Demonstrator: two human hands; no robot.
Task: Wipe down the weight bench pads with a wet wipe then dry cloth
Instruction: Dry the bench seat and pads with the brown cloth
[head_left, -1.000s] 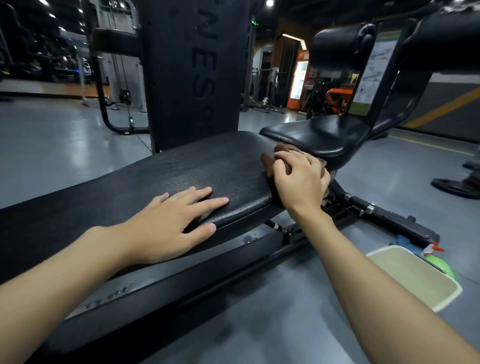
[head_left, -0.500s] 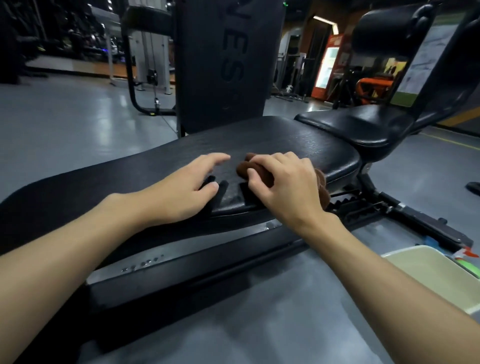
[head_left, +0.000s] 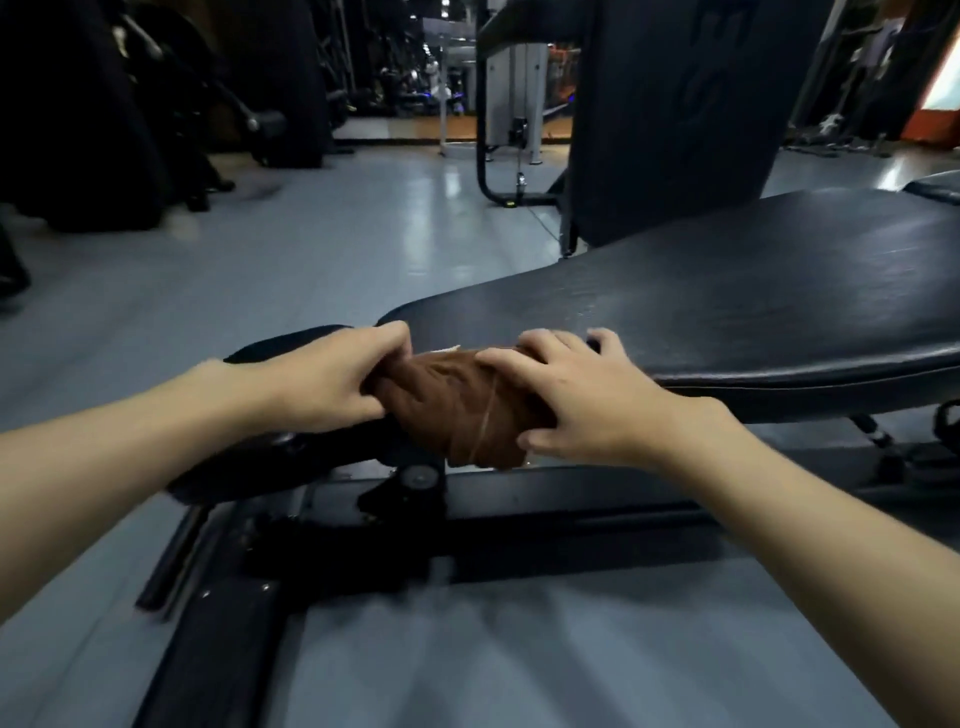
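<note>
Both L grip (head_left: 332, 379) & R grip (head_left: 587, 395) round cloth (head_left: 457, 405)

Left hand (head_left: 332, 382), right hand (head_left: 589, 402): fingers curled, gripping.

Setting: commercial gym. Evidence: padded black weight bench (head_left: 727, 291), grey glossy floor (head_left: 322, 249), cable machine frame (head_left: 506, 104), further dark exercise machines (head_left: 130, 104) behind.

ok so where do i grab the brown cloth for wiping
Take the brown cloth by its bunched upper part on the bench pad, from above, palm down. Its lower flap hangs loose over the pad's near edge; gripping there would likely just drag it.
</note>
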